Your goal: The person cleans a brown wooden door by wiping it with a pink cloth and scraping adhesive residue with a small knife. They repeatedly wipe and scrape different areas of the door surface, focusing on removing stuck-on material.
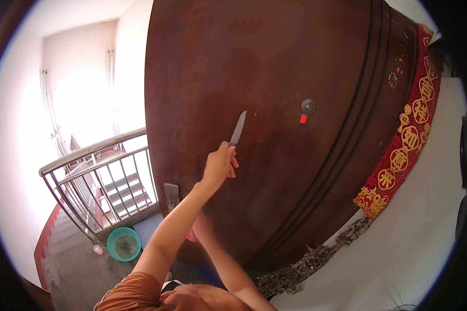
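My left hand (pixel 219 164) grips a small knife by its purple handle, and the blade (pixel 238 128) points upward in front of a dark brown door (pixel 257 58). Whether the tip touches the door, I cannot tell. My right forearm (pixel 233 268) reaches up from below and passes behind the left forearm, which hides the right hand. Between the two forearms shows a bit of pink material (pixel 192 235); what holds it is hidden. Beside the left forearm, a metal lock and handle (pixel 172 194) sit near the door's edge. A round metal door viewer (pixel 308 106) has a red tag under it.
A metal railing (pixel 97 144) borders stairs at left. On the concrete floor (pixel 74 276) stand a green basin (pixel 123 244) holding liquid and a small pink cup (pixel 98 249). A red banner with gold writing (pixel 408 138) and dried plants (pixel 292 276) line the door's right side.
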Demonstrator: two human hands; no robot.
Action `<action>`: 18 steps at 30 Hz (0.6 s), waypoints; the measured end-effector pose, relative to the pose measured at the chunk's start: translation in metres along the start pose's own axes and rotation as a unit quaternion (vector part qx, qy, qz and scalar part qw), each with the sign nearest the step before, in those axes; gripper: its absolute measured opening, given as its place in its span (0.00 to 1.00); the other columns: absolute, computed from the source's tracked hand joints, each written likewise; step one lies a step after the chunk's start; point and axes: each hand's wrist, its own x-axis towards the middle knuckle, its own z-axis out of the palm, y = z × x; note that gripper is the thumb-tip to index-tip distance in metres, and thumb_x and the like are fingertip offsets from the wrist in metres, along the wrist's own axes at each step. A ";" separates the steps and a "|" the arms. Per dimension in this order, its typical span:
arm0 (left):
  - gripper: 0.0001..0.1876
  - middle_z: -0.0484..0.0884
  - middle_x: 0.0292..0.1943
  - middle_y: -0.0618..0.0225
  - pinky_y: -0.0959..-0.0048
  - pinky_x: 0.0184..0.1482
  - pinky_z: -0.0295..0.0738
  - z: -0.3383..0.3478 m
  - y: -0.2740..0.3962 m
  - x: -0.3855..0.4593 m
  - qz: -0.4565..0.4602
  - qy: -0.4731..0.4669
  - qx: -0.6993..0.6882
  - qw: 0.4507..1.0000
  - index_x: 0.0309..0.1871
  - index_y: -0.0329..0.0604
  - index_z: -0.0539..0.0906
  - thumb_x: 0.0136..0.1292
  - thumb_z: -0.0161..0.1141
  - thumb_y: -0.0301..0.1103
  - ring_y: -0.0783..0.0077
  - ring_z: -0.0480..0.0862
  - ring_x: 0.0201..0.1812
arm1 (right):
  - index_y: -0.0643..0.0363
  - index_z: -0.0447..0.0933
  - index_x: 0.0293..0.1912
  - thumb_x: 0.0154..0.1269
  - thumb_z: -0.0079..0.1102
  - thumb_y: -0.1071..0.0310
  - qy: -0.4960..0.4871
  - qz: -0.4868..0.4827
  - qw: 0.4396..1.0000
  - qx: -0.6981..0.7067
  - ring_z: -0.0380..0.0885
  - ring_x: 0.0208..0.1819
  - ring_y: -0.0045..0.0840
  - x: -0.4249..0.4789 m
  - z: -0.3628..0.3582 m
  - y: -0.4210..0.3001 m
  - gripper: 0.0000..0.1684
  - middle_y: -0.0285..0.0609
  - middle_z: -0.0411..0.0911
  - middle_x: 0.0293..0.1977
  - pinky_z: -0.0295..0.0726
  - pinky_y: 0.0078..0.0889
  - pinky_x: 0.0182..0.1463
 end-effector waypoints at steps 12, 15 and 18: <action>0.15 0.77 0.17 0.61 0.69 0.16 0.69 0.011 0.001 0.005 0.064 -0.030 0.181 0.981 0.37 0.36 0.71 0.79 0.46 0.37 0.70 0.75 0.12 | 0.53 0.71 0.57 0.72 0.50 0.60 -0.084 0.111 0.977 0.160 0.83 0.40 0.49 0.011 0.024 0.037 0.17 0.46 0.79 0.49 0.83 0.53 0.42; 0.15 0.76 0.17 0.61 0.69 0.16 0.68 0.003 0.009 0.001 0.012 -0.009 0.069 0.997 0.37 0.37 0.71 0.79 0.46 0.38 0.70 0.74 0.12 | 0.52 0.71 0.58 0.72 0.50 0.60 -0.065 0.088 0.988 0.107 0.83 0.40 0.49 0.014 0.011 0.021 0.18 0.46 0.79 0.50 0.83 0.53 0.42; 0.15 0.76 0.17 0.63 0.68 0.18 0.70 0.000 0.018 0.005 -0.021 -0.016 0.098 0.995 0.38 0.37 0.71 0.79 0.46 0.40 0.69 0.75 0.13 | 0.51 0.71 0.58 0.72 0.50 0.59 0.019 -0.036 0.999 -0.023 0.83 0.40 0.49 0.015 0.020 0.025 0.18 0.47 0.79 0.50 0.83 0.53 0.42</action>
